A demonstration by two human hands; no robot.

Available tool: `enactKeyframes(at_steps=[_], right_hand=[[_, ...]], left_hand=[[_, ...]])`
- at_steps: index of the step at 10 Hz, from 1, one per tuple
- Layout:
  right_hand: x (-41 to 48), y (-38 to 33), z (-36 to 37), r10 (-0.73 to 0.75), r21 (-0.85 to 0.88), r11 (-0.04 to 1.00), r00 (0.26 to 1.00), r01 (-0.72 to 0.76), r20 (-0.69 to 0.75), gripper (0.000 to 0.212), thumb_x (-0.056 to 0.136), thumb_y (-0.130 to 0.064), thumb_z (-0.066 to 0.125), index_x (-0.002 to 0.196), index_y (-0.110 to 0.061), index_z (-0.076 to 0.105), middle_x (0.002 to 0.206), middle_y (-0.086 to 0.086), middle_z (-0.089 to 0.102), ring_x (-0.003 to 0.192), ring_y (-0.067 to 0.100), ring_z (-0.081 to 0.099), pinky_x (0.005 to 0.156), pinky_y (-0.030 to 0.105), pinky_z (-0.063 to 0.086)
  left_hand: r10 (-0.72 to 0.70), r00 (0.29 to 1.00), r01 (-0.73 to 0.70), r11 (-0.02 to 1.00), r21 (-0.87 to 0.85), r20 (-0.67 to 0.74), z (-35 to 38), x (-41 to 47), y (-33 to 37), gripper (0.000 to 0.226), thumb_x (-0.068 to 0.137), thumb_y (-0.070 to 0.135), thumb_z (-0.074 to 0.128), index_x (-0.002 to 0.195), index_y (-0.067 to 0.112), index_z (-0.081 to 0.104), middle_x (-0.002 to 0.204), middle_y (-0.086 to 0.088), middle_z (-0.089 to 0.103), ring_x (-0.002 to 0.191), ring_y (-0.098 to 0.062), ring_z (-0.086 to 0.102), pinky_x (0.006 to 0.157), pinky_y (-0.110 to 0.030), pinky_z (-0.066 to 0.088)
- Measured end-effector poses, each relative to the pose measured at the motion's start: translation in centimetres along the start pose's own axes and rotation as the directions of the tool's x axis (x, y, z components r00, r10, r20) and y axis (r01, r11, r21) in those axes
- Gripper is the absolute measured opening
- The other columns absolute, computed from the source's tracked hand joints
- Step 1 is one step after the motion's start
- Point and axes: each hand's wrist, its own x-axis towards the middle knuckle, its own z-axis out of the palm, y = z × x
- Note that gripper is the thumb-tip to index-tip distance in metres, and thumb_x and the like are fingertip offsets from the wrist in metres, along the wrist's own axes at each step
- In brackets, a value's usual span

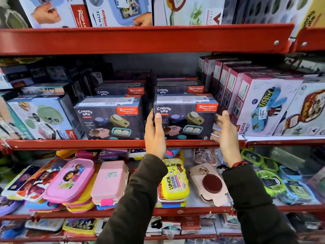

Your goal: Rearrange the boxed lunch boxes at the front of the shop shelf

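Both sleeved arms reach up; the left hand point(154, 136) lies flat against the left edge of the right lunch box carton point(184, 118), the right hand point(226, 132) spread open just beside its right end, blurred. The carton stands at the red shelf point(105, 143) front, long side facing out, a twin carton point(109, 118) beside it

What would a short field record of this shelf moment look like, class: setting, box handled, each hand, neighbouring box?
setting: red shop shelf
box handled: right Crunchy Bite box, at the shelf's front edge
left hand: open, at the box's left side
right hand: open, blurred, at the box's right side
neighbouring box: left Crunchy Bite box, apart, untouched
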Motion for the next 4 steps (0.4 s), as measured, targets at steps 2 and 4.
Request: enactKeyframes(at_steps=[2,4], right_hand=[[-0.33,0.34,-0.08,-0.023,-0.005,1.000,1.000,0.023,0.008,0.048,0.104,-0.056,0.037,0.131,-0.026,0.063,0.135,0.001,0.065,0.129,0.025,0.060,0.110,0.047,0.049],[-0.80,-0.26,-0.13,-0.100,-0.077,0.992,0.995,0.097,-0.027,0.032,0.106,-0.054,0.032,0.112,-0.039,0.060,0.122,-0.007,0.066,0.128,0.021,0.058,0.114,0.046,0.043]], left_hand=[[0.029,0.999,-0.028,0.999,0.032,-0.016,0.24,-0.09,-0.66,0.049,0.108,0.042,0.045,0.154,0.026,0.040,0.153,0.000,0.050,0.142,-0.016,0.048,0.123,-0.046,0.039],[0.027,0.999,-0.019,0.984,0.175,-0.046,0.16,-0.31,-1.05,0.060,0.106,0.042,0.049,0.159,0.023,0.029,0.165,-0.003,0.033,0.153,-0.022,0.032,0.130,-0.046,0.025]])
